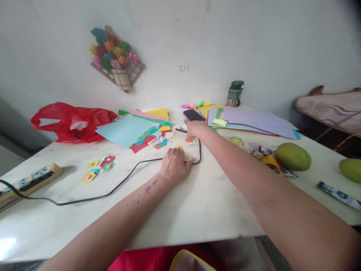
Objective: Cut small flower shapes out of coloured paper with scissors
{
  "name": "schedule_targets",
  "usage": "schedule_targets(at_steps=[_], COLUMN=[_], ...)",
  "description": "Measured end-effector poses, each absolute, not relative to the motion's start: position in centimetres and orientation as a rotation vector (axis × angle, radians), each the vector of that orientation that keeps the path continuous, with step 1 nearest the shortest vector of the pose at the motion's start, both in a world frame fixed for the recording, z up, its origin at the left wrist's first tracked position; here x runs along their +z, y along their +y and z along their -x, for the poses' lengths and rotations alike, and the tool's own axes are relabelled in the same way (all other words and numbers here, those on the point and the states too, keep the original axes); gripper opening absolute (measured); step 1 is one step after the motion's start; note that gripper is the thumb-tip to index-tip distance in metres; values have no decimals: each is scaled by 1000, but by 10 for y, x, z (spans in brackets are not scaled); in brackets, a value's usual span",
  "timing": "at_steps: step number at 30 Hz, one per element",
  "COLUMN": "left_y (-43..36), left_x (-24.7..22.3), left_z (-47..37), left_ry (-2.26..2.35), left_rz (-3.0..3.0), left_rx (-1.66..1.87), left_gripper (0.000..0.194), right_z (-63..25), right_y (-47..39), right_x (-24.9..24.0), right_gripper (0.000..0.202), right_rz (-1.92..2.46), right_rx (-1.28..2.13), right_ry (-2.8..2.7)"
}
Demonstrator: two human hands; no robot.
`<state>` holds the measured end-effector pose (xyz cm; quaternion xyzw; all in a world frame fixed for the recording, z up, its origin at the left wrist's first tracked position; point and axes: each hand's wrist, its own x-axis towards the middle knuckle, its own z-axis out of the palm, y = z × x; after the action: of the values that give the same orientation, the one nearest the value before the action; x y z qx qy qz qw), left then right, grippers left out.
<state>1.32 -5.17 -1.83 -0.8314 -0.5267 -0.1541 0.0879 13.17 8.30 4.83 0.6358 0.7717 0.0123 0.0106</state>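
Spreading across the scene, a white, faintly veined tabletop (175, 222) bears everything around the two hands. A long, thin black cable (59, 204) wanders over it from the left edge, passes under the left hand, then bends toward the far side and the right forearm. At far left slumps a crumpled red plastic bag (63, 120). A broad lavender paper sheet (254, 120) tops a coloured stack at far right; a light blue paper sheet (128, 130) lies left of centre, just beside coloured scraps. A cream-cased power strip with white sockets (55, 171) sits at the left edge. A plump green mango (292, 156) rests to the right.

The hands are apart from each other. The left hand (175, 165) lies palm down at the centre, fingers extended toward the far side, thumb standing away, over the cable. The right hand (196, 129) stretches farther off, fingers turned down; I cannot tell whether they are closed on something. Near it are a flat black phone (194, 115), on its far side, and a small white object (181, 127), to its left. Smallest, a yellow paper piece (180, 148) shows right at the left hand's fingertips.
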Motion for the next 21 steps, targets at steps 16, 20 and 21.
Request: schedule_targets(at_steps=[16, 20, 21], left_y=[-53, -53, -53], left_x=[-19, -19, -19], left_z=[-14, -13, -13], left_ry=[-1591, -1577, -1575], left_rz=[2479, 2487, 2488], left_rx=[-474, -446, -441], left_gripper=[48, 47, 47], right_z=[-142, -137, -136], right_y=[30, 22, 23], right_x=[10, 0, -4], right_gripper=[6, 4, 4], right_rz=[-2211, -2311, -2358], right_rx=[-2139, -2076, -1989], right_ry=[2709, 2639, 2677])
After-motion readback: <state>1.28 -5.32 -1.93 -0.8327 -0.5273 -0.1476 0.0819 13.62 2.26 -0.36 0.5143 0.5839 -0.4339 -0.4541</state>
